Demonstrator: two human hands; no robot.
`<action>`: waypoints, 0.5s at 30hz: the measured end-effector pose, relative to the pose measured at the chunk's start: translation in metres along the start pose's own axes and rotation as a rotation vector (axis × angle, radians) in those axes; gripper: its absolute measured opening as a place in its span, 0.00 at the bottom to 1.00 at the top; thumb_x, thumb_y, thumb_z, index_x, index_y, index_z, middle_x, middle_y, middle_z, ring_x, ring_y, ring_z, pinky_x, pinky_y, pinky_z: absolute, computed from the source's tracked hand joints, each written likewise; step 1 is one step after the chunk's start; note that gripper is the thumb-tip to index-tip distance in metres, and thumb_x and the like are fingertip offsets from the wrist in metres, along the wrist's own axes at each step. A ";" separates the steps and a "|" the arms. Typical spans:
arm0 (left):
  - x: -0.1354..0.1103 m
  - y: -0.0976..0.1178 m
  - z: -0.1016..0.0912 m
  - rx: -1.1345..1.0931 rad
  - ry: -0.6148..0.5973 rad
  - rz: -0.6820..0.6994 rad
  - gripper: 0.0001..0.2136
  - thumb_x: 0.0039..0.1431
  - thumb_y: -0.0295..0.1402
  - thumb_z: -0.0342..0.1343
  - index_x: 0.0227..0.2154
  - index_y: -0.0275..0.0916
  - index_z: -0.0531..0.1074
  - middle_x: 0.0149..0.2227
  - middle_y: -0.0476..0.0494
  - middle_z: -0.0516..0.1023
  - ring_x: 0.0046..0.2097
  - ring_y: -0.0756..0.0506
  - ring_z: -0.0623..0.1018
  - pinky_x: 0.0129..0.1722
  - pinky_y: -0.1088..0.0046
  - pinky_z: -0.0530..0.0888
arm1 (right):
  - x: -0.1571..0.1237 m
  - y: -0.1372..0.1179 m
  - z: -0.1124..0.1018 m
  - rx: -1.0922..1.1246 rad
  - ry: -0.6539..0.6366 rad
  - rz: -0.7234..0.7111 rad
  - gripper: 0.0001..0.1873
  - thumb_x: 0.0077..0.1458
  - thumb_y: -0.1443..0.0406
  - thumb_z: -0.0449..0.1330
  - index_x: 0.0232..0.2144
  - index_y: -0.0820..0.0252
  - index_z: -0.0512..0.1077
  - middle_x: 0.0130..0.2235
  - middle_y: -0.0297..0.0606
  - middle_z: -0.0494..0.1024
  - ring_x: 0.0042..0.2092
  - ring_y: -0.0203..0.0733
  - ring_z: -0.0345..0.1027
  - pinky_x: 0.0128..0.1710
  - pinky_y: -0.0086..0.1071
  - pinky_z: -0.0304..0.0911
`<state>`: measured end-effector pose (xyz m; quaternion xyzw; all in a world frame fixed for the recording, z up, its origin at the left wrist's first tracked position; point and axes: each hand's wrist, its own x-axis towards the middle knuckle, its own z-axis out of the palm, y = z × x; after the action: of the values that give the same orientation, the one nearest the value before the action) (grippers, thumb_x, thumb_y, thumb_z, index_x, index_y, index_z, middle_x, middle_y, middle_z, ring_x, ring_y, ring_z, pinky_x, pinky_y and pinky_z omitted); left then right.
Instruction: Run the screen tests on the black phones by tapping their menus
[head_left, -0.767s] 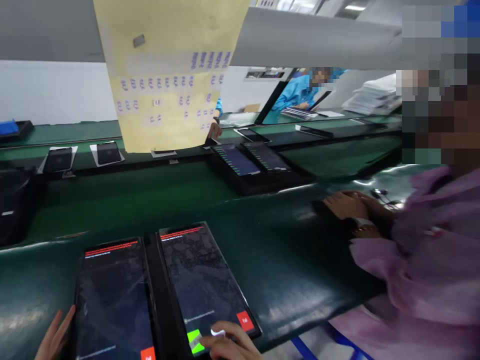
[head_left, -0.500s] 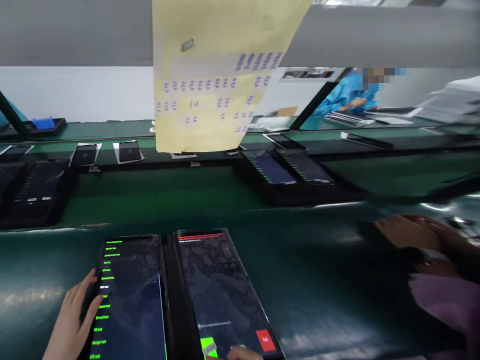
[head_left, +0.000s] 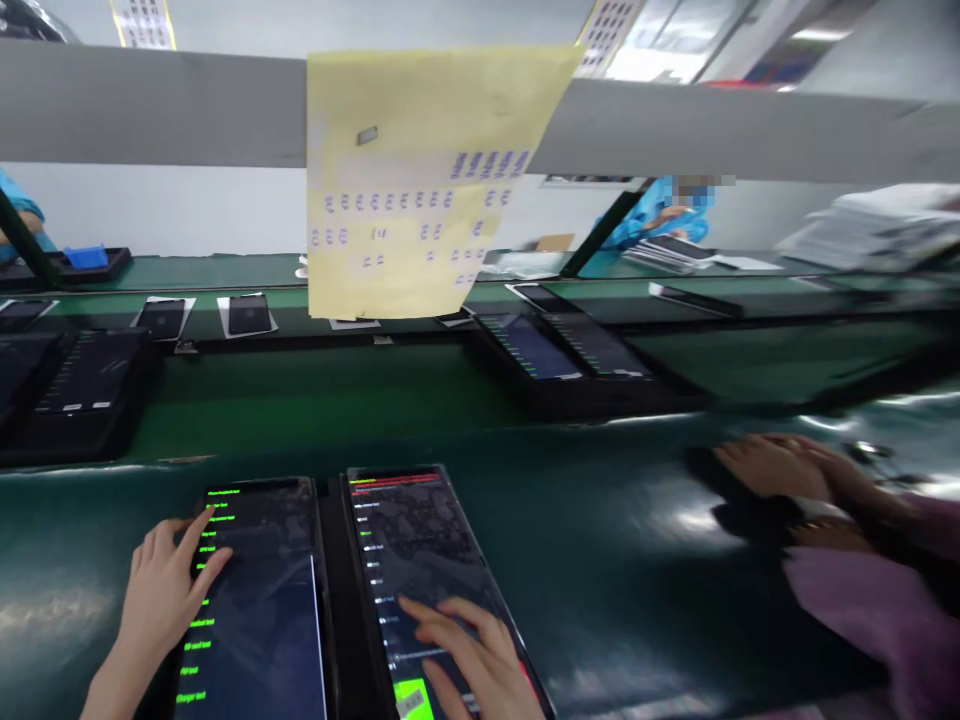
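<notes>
Two tablets lie side by side in a dark holder on the green bench, near its front edge. The left hand (head_left: 161, 590) rests spread on the left tablet (head_left: 259, 600), forefinger extended onto a column of green test-menu lines along the screen's left edge; nothing is gripped. The right hand (head_left: 476, 655) lies flat on the lower part of the right tablet (head_left: 427, 570), fingers loosely spread, just above a green button (head_left: 411, 697); that screen shows a red header and a list of pale lines. Judged from the screens, both units are in mid-test: the left shows its list of items in green, the right carries a red banner with entries unresolved. Further tablets (head_left: 559, 345) wait lit in a tray beyond, under a yellow sheet (head_left: 420, 180). A co-worker's hands (head_left: 780, 470) rest at the right.
</notes>
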<state>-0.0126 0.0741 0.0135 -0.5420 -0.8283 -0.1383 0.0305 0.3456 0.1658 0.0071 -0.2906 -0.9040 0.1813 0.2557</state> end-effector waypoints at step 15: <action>-0.004 0.004 -0.002 -0.077 -0.026 -0.106 0.41 0.58 0.61 0.30 0.64 0.36 0.51 0.42 0.38 0.71 0.46 0.36 0.71 0.45 0.59 0.65 | 0.098 0.033 0.002 -0.112 -0.045 -0.065 0.10 0.60 0.71 0.46 0.40 0.59 0.65 0.52 0.42 0.71 0.51 0.51 0.59 0.48 0.48 0.60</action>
<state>-0.0075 0.0713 0.0150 -0.5000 -0.8502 -0.1646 -0.0085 0.2898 0.2507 0.0245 -0.2706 -0.9273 0.1285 0.2245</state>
